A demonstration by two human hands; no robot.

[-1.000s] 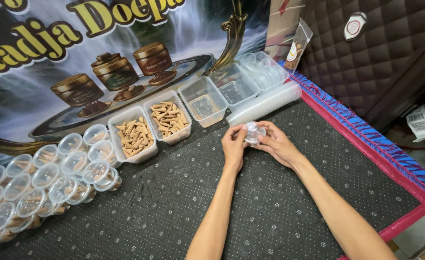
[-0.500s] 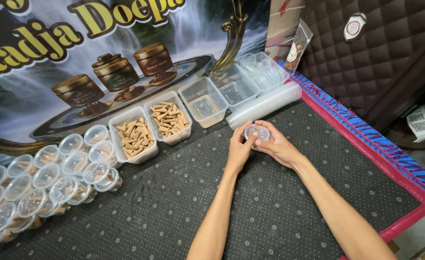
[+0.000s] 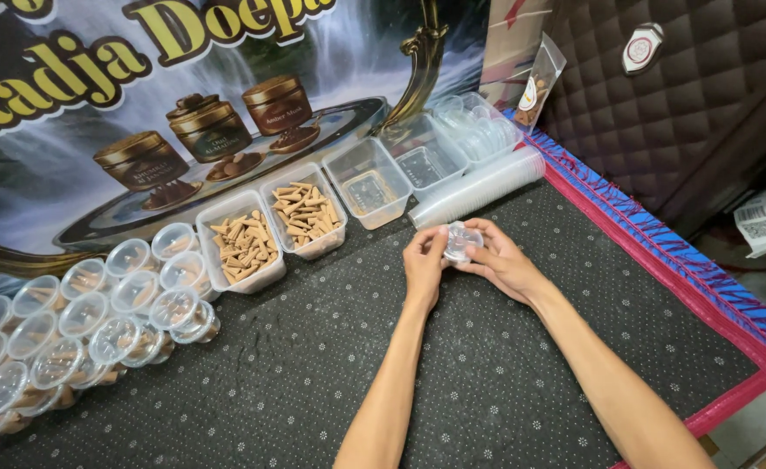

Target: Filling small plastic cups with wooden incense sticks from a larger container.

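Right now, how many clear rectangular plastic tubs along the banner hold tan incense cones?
2: the left clear rectangular plastic tub and the one beside it, both left of the empty tubs. None seem hidden.

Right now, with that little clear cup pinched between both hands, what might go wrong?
The small clear cup is held only by the fingertips of the left hand and right hand above the mat, so it could slip and drop. A hard squeeze might crack the thin plastic. The open trays of cones sit close by; a stray elbow could perhaps tip them.
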